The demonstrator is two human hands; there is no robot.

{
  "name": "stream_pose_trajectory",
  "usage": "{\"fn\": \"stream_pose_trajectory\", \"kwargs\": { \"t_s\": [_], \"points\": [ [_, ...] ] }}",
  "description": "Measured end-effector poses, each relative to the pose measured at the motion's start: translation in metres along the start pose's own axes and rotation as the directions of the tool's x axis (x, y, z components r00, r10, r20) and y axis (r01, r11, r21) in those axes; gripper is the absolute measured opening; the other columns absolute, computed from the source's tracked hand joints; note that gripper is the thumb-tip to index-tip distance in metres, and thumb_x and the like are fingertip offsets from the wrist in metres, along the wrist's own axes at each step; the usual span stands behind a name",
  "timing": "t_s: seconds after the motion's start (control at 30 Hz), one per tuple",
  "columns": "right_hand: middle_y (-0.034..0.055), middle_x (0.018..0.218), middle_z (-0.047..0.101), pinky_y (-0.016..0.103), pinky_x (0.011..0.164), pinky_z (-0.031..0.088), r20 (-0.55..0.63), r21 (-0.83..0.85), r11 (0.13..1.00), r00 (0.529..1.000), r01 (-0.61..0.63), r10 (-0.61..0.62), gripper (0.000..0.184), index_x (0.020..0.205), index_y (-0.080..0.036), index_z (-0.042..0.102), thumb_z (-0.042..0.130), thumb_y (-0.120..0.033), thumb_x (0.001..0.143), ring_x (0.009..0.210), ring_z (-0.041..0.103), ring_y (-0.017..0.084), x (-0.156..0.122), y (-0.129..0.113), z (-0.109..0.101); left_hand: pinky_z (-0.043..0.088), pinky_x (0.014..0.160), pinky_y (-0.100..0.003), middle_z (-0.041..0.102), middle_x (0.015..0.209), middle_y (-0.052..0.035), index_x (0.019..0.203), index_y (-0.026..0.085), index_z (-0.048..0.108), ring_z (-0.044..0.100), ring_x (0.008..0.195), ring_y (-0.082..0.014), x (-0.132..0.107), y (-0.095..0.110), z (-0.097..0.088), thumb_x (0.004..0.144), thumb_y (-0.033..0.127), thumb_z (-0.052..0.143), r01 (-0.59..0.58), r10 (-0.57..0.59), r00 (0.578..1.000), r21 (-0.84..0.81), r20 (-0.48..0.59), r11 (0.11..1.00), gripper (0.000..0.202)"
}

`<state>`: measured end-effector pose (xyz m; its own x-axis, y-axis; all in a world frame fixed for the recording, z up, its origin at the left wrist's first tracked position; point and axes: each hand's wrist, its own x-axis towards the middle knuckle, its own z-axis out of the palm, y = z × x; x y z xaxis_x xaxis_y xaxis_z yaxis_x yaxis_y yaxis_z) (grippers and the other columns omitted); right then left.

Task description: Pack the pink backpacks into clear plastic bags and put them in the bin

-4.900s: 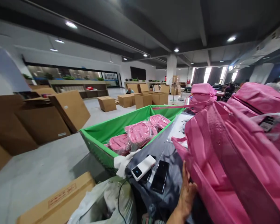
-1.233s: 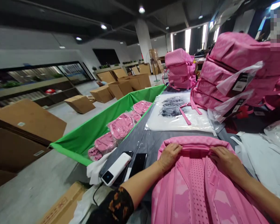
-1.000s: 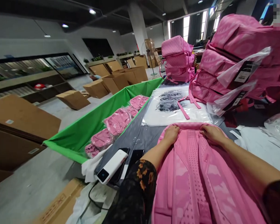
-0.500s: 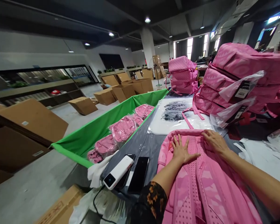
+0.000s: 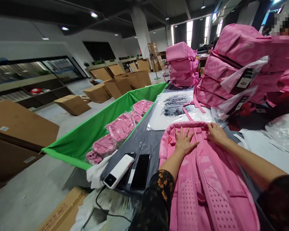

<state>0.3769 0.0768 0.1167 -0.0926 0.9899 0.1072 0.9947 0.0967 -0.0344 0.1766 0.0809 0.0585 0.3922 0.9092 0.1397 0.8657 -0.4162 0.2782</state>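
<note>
Pressing flat: left hand point(image 5: 183, 143), right hand point(image 5: 215, 132), pink backpack point(image 5: 202, 179).

Matt pink cloth under both hands, gloss and cardboard all around.

The backpack point(image 5: 202, 179) is matt woven cloth with panels of dotted mesh padding; the left hand point(image 5: 183, 143) lies flat on it and the right hand point(image 5: 215, 133) rests on its far edge. The counter point(image 5: 149, 142) wears a smooth grey sheet with a slight sheen. Far ahead lies a glossy clear plastic bag point(image 5: 178, 109) (printed in black). To the left, the green bin point(image 5: 86, 138) is matt fabric, its packed backpacks point(image 5: 121, 126) wrapped in shiny crinkled film. The power bank point(image 5: 119, 166) is smooth white plastic, the phone point(image 5: 141, 166) glossy black glass. The boxes point(image 5: 106, 91) are plain brown cardboard.
</note>
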Motion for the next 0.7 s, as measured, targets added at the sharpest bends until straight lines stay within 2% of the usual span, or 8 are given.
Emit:
{"fn": "stream_pose_trajectory", "kwargs": {
  "t_s": [0.07, 0.13, 0.2, 0.3, 0.4, 0.5, 0.6, 0.7],
  "points": [
    [0.0158, 0.148, 0.055, 0.048, 0.115, 0.036, -0.057, 0.056, 0.971, 0.971, 0.234, -0.231, 0.038, 0.133, -0.019, 0.06, 0.048, -0.025, 0.098, 0.137, 0.048, 0.027, -0.057, -0.019, -0.013, 0.002, 0.126, -0.066, 0.036, 0.166, -0.0091, 0.151, 0.022, 0.049, 0.011, 0.159, -0.0368, -0.002, 0.001, -0.004, 0.1, 0.061, 0.041, 0.002, -0.003, 0.999, -0.02, -0.032, 1.0, 0.064],
    [0.0113, 0.148, 0.056, 0.047, 0.121, 0.029, -0.136, 0.137, 0.784, 0.795, 0.606, -0.591, 0.038, 0.134, -0.023, 0.061, 0.044, -0.031, 0.101, 0.139, 0.047, 0.023, -0.11, -0.037, -0.02, 0.004, 0.127, -0.062, 0.043, 0.161, -0.0153, 0.144, 0.015, 0.054, 0.021, 0.157, -0.0339, -0.003, 0.002, -0.011, 0.104, 0.043, 0.042, 0.02, -0.025, 0.996, -0.06, -0.089, 0.998, 0.051],
    [0.0088, 0.144, 0.061, 0.049, 0.123, 0.026, -0.145, 0.181, 0.603, 0.628, 0.777, -0.765, 0.04, 0.135, -0.025, 0.062, 0.044, -0.038, 0.102, 0.138, 0.049, 0.023, -0.144, -0.05, -0.013, 0.01, 0.127, -0.058, 0.05, 0.155, -0.0194, 0.137, 0.011, 0.059, 0.032, 0.152, -0.032, -0.004, 0.004, -0.022, 0.104, 0.027, 0.039, 0.04, -0.055, 0.989, -0.108, -0.138, 0.993, 0.042],
    [0.0153, 0.141, 0.063, 0.054, 0.118, 0.034, -0.107, 0.182, 0.717, 0.739, 0.672, -0.665, 0.048, 0.142, -0.015, 0.057, 0.041, -0.038, 0.103, 0.135, 0.054, 0.027, -0.15, -0.057, 0.021, 0.029, 0.12, -0.048, 0.063, 0.139, -0.0163, 0.127, 0.013, 0.064, 0.05, 0.137, -0.0267, -0.024, 0.012, -0.043, 0.103, 0.017, 0.034, 0.024, -0.043, 0.99, -0.141, -0.137, 0.99, 0.038],
    [0.0179, 0.142, 0.062, 0.054, 0.116, 0.038, -0.123, 0.176, 0.788, 0.807, 0.59, -0.577, 0.051, 0.146, -0.012, 0.053, 0.041, -0.033, 0.102, 0.134, 0.055, 0.029, -0.136, -0.054, 0.06, 0.046, 0.101, -0.033, 0.072, 0.115, -0.0061, 0.111, 0.021, 0.069, 0.062, 0.11, -0.0194, -0.077, 0.025, -0.056, 0.104, 0.027, 0.041, -0.216, 0.215, 0.976, -0.189, -0.023, 0.958, 0.029],
    [0.0141, 0.144, 0.061, 0.05, 0.118, 0.038, -0.179, 0.172, 0.77, 0.788, 0.615, -0.589, 0.048, 0.145, -0.016, 0.055, 0.042, -0.028, 0.1, 0.136, 0.054, 0.026, -0.132, -0.054, 0.08, 0.049, 0.087, -0.034, 0.071, 0.097, -0.0059, 0.093, 0.021, 0.068, 0.061, 0.091, -0.0205, -0.137, 0.04, -0.05, 0.101, 0.051, 0.048, -0.601, 0.632, 0.771, -0.236, 0.08, 0.763, 0.037],
    [0.0151, 0.139, 0.064, 0.048, 0.115, 0.042, -0.274, 0.2, 0.791, 0.808, 0.579, -0.522, 0.045, 0.14, -0.013, 0.057, 0.036, -0.023, 0.102, 0.133, 0.056, 0.024, -0.134, -0.056, 0.085, 0.048, 0.08, -0.036, 0.066, 0.078, -0.0071, 0.076, 0.021, 0.063, 0.057, 0.078, -0.021, -0.167, 0.046, -0.023, 0.098, 0.044, 0.051, -0.79, 0.806, 0.567, -0.165, 0.167, 0.59, 0.034],
    [0.0161, 0.124, 0.071, 0.048, 0.104, 0.051, -0.408, 0.288, 0.802, 0.824, 0.524, -0.393, 0.039, 0.13, -0.014, 0.061, 0.034, -0.022, 0.102, 0.118, 0.064, 0.025, -0.131, -0.058, 0.08, 0.048, 0.079, -0.035, 0.062, 0.071, -0.0055, 0.071, 0.022, 0.061, 0.057, 0.074, -0.02, -0.167, 0.041, 0.008, 0.095, 0.031, 0.051, -0.834, 0.841, 0.509, -0.135, 0.183, 0.535, 0.027]
  ]
}}
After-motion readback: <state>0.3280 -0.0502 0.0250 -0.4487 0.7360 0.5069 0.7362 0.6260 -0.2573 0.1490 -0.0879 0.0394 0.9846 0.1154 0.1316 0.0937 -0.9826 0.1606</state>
